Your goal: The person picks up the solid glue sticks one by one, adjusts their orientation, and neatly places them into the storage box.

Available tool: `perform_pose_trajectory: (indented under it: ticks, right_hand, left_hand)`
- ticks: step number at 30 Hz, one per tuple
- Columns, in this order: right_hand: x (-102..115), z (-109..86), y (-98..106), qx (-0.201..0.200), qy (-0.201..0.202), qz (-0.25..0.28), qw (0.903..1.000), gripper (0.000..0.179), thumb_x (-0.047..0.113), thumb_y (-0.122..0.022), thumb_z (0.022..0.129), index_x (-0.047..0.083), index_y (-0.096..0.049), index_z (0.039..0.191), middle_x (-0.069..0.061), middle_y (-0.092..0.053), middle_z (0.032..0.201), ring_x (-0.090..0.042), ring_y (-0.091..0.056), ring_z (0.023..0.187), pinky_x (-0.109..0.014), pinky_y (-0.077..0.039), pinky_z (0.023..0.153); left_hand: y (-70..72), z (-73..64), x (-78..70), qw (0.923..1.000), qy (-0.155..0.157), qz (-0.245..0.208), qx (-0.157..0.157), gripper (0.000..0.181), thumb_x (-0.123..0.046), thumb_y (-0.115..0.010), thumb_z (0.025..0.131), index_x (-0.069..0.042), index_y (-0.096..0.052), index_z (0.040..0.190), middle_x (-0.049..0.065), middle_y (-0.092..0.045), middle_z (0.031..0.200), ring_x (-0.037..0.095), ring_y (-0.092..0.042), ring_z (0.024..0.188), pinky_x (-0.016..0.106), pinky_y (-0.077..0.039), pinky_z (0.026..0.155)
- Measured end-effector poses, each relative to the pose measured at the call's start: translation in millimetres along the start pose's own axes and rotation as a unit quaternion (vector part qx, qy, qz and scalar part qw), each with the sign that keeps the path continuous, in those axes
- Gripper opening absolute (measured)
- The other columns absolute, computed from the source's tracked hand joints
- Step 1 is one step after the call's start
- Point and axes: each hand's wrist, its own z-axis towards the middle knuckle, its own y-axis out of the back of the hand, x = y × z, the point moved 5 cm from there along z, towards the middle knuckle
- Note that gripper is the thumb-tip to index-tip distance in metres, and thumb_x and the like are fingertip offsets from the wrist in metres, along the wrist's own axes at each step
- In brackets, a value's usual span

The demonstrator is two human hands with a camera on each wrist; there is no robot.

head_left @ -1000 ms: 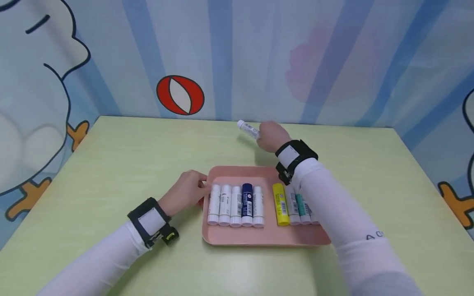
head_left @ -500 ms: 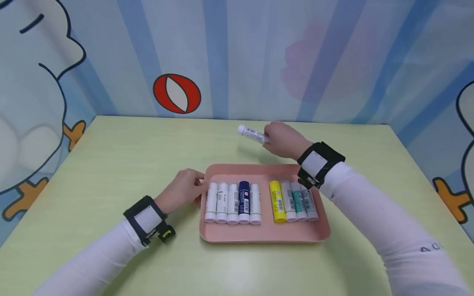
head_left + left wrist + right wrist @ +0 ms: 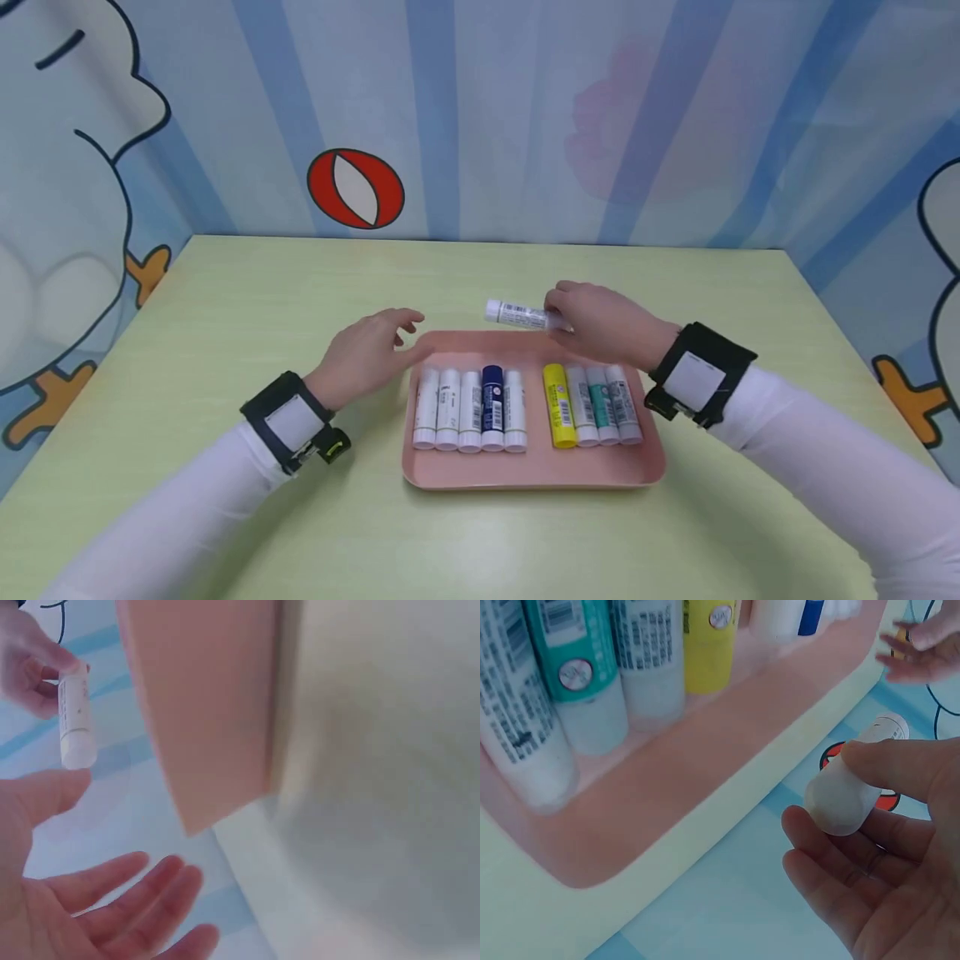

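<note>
My right hand (image 3: pixel 600 321) pinches a white glue stick (image 3: pixel 517 314) by one end, just above the far edge of the pink tray (image 3: pixel 480 477). The stick lies nearly level, its free end pointing left. In the right wrist view, thumb and fingers close round the glue stick (image 3: pixel 844 796). My left hand (image 3: pixel 363 354) is at the tray's far left corner, fingers spread and holding nothing; its thumb is by the rim. In the left wrist view, the held glue stick (image 3: pixel 76 720) appears beyond my left thumb.
Several glue sticks stand side by side in the tray's left part, mostly white, one dark blue (image 3: pixel 492 408). At right, a yellow one (image 3: pixel 560 406) heads another row with a teal-labelled one (image 3: pixel 603 406). A gap separates the rows. A printed curtain (image 3: pixel 510 117) hangs behind the table (image 3: pixel 225 283).
My right hand has brought the glue stick nearer, down toward the tray, and turned it level. My left hand has let go of the tray's edge and spread its fingers.
</note>
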Motion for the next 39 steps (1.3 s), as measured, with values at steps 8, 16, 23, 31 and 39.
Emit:
perform_pose_trajectory:
  ticks: [8,16,23,31,39]
  right_hand:
    - [12,-15.2,-10,0.015,0.033,-0.020,0.9991,0.030,0.016,-0.074,0.087,0.002,-0.065,0.112,-0.008,-0.062,0.098,-0.018,-0.060,0.082,-0.034,-0.054,0.081]
    - [28,-26.4,-18,0.037,0.042,-0.012,0.9984,0.032,0.019,-0.075,0.086,0.006,-0.062,0.113,-0.003,-0.058,0.095,-0.015,-0.057,0.078,-0.031,-0.054,0.077]
    - [35,-33.3,-20,0.017,0.074,-0.057,0.9955,0.029,0.022,-0.077,0.085,0.008,-0.065,0.108,-0.003,-0.062,0.095,-0.015,-0.057,0.079,-0.030,-0.053,0.075]
    - [36,-35.1,-20,0.003,0.092,-0.066,0.9936,0.028,0.022,-0.077,0.085,0.008,-0.065,0.106,-0.002,-0.060,0.092,-0.014,-0.055,0.078,-0.029,-0.052,0.074]
    - [28,-36.9,-19,-0.008,0.037,0.026,0.9990,0.033,0.022,-0.075,0.087,0.007,-0.064,0.114,-0.002,-0.059,0.100,-0.017,-0.059,0.086,-0.032,-0.053,0.078]
  left_hand:
    - [-5.1,4.1,-42.5,0.9900,-0.133,0.046,-0.008,0.057,-0.038,-0.066,0.092,-0.008,-0.051,0.138,0.013,-0.053,0.133,0.027,-0.052,0.118,0.043,-0.048,0.094]
    - [-15.2,6.0,-69.6,0.9749,-0.204,0.085,0.025,0.060,-0.040,-0.075,0.084,-0.013,-0.056,0.135,0.008,-0.057,0.128,0.022,-0.054,0.114,0.039,-0.049,0.094]
    - [-21.1,2.6,-75.7,0.9644,-0.243,0.099,0.034,0.057,-0.037,-0.074,0.086,-0.014,-0.057,0.136,0.005,-0.064,0.121,0.019,-0.059,0.105,0.035,-0.050,0.091]
    - [-24.7,-0.3,-77.7,0.9520,-0.287,0.104,0.027,0.039,-0.031,-0.073,0.088,-0.007,-0.069,0.119,0.005,-0.070,0.112,0.018,-0.064,0.102,0.035,-0.050,0.092]
    - [-24.3,-0.2,-75.5,0.9638,-0.260,0.050,0.033,0.041,-0.026,-0.073,0.089,-0.012,-0.065,0.126,0.001,-0.069,0.113,0.011,-0.063,0.095,0.029,-0.050,0.088]
